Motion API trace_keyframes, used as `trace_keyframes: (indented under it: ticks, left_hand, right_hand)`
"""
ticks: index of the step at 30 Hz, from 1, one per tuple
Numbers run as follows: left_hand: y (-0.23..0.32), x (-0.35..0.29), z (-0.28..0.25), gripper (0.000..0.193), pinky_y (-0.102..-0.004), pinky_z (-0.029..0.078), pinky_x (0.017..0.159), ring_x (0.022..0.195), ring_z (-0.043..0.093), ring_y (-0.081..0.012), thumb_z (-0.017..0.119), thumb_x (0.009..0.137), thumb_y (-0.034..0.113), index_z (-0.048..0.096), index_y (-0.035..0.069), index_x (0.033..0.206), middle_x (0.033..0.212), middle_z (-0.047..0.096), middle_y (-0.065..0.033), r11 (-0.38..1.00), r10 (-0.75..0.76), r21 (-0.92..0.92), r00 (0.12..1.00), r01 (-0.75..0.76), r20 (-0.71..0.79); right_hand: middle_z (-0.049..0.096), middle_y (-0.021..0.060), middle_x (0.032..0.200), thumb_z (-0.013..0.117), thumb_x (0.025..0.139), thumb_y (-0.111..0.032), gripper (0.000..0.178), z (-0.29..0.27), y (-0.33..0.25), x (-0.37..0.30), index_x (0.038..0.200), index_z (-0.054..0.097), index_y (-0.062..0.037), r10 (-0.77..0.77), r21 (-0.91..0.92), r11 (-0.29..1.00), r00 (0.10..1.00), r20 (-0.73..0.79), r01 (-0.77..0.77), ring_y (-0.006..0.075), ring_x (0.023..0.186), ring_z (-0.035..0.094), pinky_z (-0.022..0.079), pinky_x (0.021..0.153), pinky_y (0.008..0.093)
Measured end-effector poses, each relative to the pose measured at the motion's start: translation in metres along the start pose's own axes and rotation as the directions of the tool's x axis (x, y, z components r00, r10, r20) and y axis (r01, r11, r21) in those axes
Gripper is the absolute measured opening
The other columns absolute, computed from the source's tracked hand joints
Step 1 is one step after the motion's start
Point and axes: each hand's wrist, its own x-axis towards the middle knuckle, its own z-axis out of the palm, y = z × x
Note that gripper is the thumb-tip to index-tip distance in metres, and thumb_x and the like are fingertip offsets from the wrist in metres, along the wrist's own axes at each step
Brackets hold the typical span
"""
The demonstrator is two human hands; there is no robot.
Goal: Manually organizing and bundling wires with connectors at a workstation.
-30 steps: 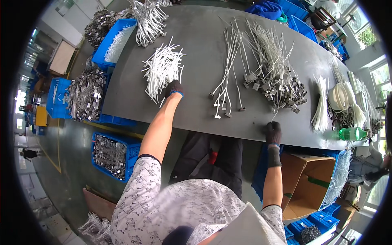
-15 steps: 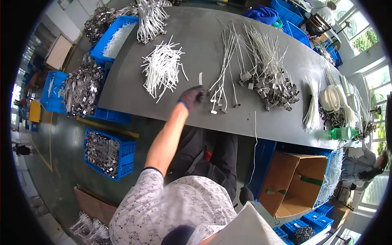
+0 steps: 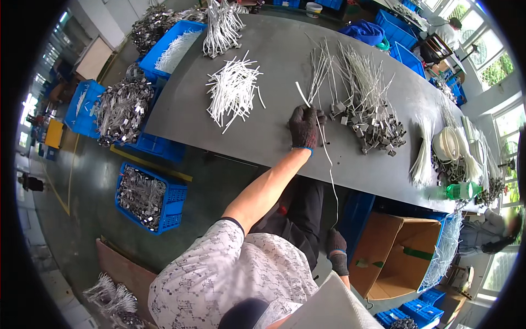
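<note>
My left hand (image 3: 305, 127), in a dark knitted glove, is closed at the table's near side, over the lower part of a few thin wires (image 3: 316, 68). A short white tube (image 3: 299, 90) sticks up from its fingers. My right hand (image 3: 337, 243), gloved too, is low beside a cardboard box, its fingers closed around the lower end of a long thin white wire (image 3: 332, 175). That wire runs up over the table edge and passes close by my left hand; whether it touches the fingers I cannot tell.
A pile of white tubes (image 3: 234, 90) lies left on the grey table (image 3: 181, 109). Wires with metal ends (image 3: 375, 123) lie right of my left hand. An open cardboard box (image 3: 378, 257) stands at lower right, a filled blue crate (image 3: 174, 205) at left. A green bottle (image 3: 459, 191) lies far right.
My left hand has moved right with the white tube, from bare table onto the wires. My right hand has come up a little with the long wire. The view has shifted slightly.
</note>
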Motion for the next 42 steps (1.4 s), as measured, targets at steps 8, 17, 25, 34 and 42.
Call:
trace_keyframes:
  ticks: [8,17,25,34,42]
  left_hand:
    - [0.010,0.002,-0.029,0.022,-0.0351,0.064,0.070,0.077,0.073,-0.0195,0.071,0.098,0.019,0.068,-0.001,0.104,0.090,0.073,-0.0099,0.849,-0.506,0.399,0.751,0.347,0.423]
    - [-0.004,-0.045,-0.026,0.026,-0.0340,0.064,0.067,0.072,0.074,-0.0187,0.069,0.098,0.028,0.071,0.002,0.101,0.089,0.075,-0.0085,0.794,-0.593,0.394,0.732,0.463,0.335]
    - [0.022,0.003,-0.049,0.024,-0.0362,0.062,0.053,0.058,0.072,-0.0250,0.066,0.093,0.018,0.065,-0.006,0.091,0.074,0.071,-0.0170,0.664,-0.612,0.633,0.775,0.397,0.156]
    - [0.058,0.016,-0.057,0.020,-0.0329,0.062,0.063,0.064,0.072,-0.0202,0.070,0.097,0.017,0.069,-0.003,0.097,0.080,0.073,-0.0112,0.848,-0.470,0.429,0.815,0.310,0.339]
    - [0.047,0.015,-0.041,0.028,-0.0355,0.060,0.085,0.098,0.071,-0.0185,0.071,0.098,0.028,0.071,0.002,0.106,0.101,0.073,-0.0092,0.865,-0.490,0.390,0.695,0.315,0.526]
  right_hand:
    - [0.070,0.0207,0.102,0.056,0.091,-0.015,0.019,0.014,0.006,-0.015,0.105,0.066,-0.0070,-0.081,0.087,0.993,0.995,-0.051,0.085,0.0447,0.097,0.068,0.056,0.080,0.0529]
    - [0.069,0.0165,0.102,0.058,0.089,-0.011,0.014,-0.046,-0.041,0.023,0.103,0.062,-0.0084,-0.212,0.052,0.971,0.939,-0.270,0.234,0.0405,0.093,0.069,0.056,0.074,0.0491]
    - [0.070,0.0102,0.109,0.061,0.087,-0.007,0.026,-0.107,-0.058,-0.018,0.111,0.068,-0.0137,-0.141,0.113,0.961,0.801,-0.581,0.252,0.0351,0.093,0.071,0.057,0.072,0.0423]
    - [0.071,0.0079,0.092,0.066,0.095,-0.012,0.019,-0.121,-0.073,-0.057,0.111,0.071,-0.0042,-0.226,0.749,0.599,0.957,-0.181,0.283,0.0190,0.071,0.070,0.054,0.062,0.0332]
    - [0.064,0.0027,0.073,0.061,0.102,-0.017,0.022,-0.129,-0.089,-0.038,0.102,0.072,0.0011,-0.382,0.776,0.517,0.909,-0.167,0.360,0.0076,0.062,0.059,0.046,0.054,0.0261]
